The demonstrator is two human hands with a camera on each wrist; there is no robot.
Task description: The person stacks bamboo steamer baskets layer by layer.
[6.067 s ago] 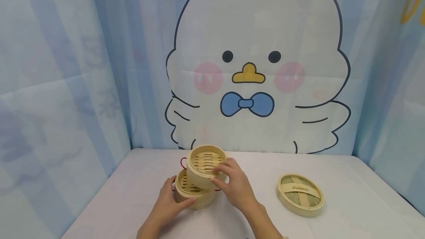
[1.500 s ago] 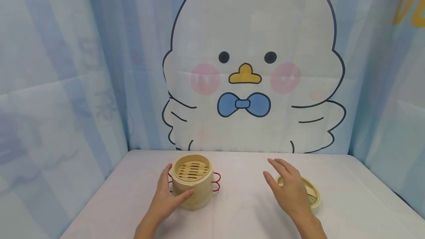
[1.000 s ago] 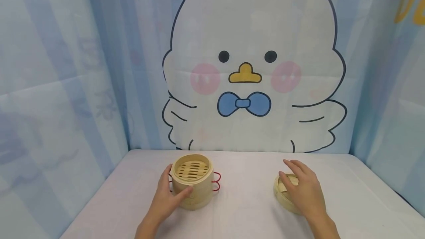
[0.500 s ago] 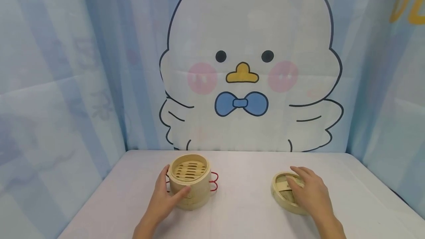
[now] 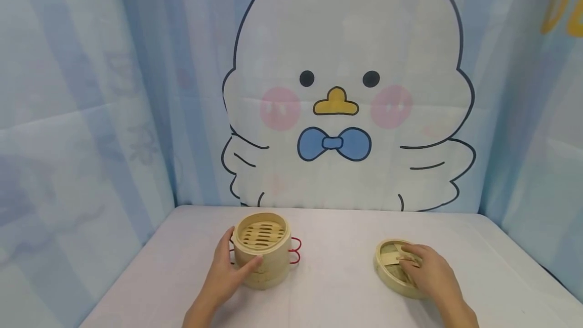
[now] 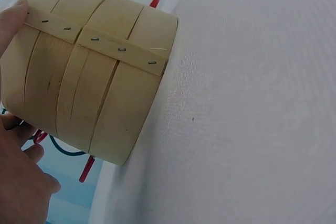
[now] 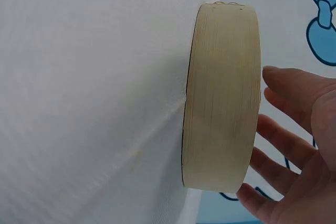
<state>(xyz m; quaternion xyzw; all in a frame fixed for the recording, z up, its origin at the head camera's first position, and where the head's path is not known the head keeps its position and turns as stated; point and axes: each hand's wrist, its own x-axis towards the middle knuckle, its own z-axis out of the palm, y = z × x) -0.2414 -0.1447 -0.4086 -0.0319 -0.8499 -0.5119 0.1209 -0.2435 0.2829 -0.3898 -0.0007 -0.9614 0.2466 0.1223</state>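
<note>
Two small bamboo steamer baskets (image 5: 268, 270) stand stacked on the table, slatted floor showing in the top one, red loops at their sides. My left hand (image 5: 223, 272) grips the stack from the left, thumb across the front and fingers round the far side. In the left wrist view, stapled bands run down the steamer wall (image 6: 100, 72). To the right, the round bamboo lid (image 5: 387, 272) lies with its woven top up. My right hand (image 5: 432, 272) is over it, thumb and forefinger pinching at the central strap. The right wrist view shows the lid's side wall (image 7: 223, 98) against the cloth.
White cloth covers the table (image 5: 328, 277). Behind it hangs a light blue striped backdrop with a white cartoon bird (image 5: 346, 176); fabric walls (image 5: 91, 146) close off both sides.
The upper basket, earlier tilted in my right hand, now sits on the lower one. My right hand has gone right and down to the lid's strap. My left hand stays on the stack.
</note>
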